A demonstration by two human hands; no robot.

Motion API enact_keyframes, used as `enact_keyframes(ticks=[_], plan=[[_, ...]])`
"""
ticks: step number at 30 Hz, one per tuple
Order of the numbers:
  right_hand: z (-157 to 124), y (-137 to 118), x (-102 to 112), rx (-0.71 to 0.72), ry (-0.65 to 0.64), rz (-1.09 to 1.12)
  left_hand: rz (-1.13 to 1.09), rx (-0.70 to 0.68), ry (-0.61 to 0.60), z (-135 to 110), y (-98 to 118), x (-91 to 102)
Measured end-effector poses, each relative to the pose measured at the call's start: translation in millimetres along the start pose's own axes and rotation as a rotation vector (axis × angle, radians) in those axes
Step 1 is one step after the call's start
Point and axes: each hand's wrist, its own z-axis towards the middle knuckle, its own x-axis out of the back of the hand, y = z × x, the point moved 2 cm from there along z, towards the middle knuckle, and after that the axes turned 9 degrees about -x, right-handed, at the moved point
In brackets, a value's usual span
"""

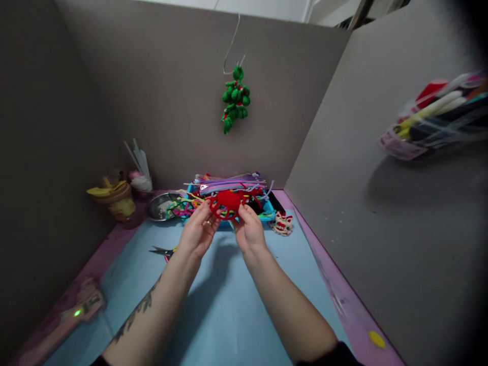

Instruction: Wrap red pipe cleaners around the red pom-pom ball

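Both my hands are raised over the blue mat (229, 305) and pinch a red pipe-cleaner figure (226, 203) between them. My left hand (198, 231) grips its left side, with a ring on one finger. My right hand (248, 229) grips its right side. The figure has a fuzzy red body and thin looped legs. Behind it lies a blue tray (269, 207) piled with pipe cleaners of many colours.
Grey cardboard walls enclose the desk on three sides. A green pipe-cleaner figure (235, 99) hangs on the back wall. Scissors (163, 251), a metal bowl (162, 206), a cup (118, 201), a small white-red figure (282, 223) and a pink tool (70, 315) lie around the mat.
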Motion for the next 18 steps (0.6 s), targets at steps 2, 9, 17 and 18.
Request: enact_keyframes(ticks=[2,9,17,18], plan=[[-3,2,0,-0.007,0.06,-0.005,0.012,0.002,-0.038,-2,-8,-0.8],[-7,10,-4,-0.069,0.076,0.003,0.051,-0.036,-0.042,-3,-18,0.0],[-10,2,-11,-0.127,-0.023,0.101,-0.059,0.098,0.03,10,-12,9.0],[-10,2,-11,-0.12,-0.037,0.096,-0.059,0.1,0.016,11,-12,9.7]])
